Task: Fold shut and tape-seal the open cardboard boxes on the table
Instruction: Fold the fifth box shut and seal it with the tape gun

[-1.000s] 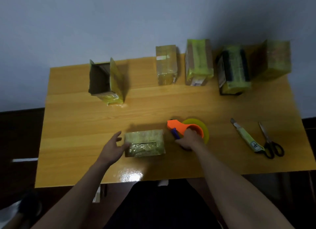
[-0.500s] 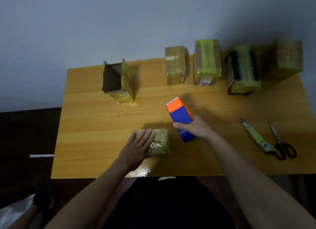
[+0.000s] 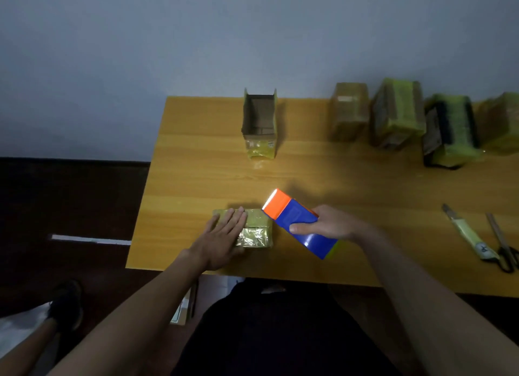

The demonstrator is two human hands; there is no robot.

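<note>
Blue-orange tape dispenser (image 3: 302, 224) now nearer small box (image 3: 254, 228) | left hand (image 3: 222, 239) seemingly unmoved

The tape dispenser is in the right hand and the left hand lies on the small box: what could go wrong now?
1. The left hand lies flat over the small box, so the tape could catch its fingers.
2. The tape dispenser is held tilted above the table, beside the box; the strip may go on crooked.
3. The open box stands unsealed at the far edge and could be forgotten.
</note>
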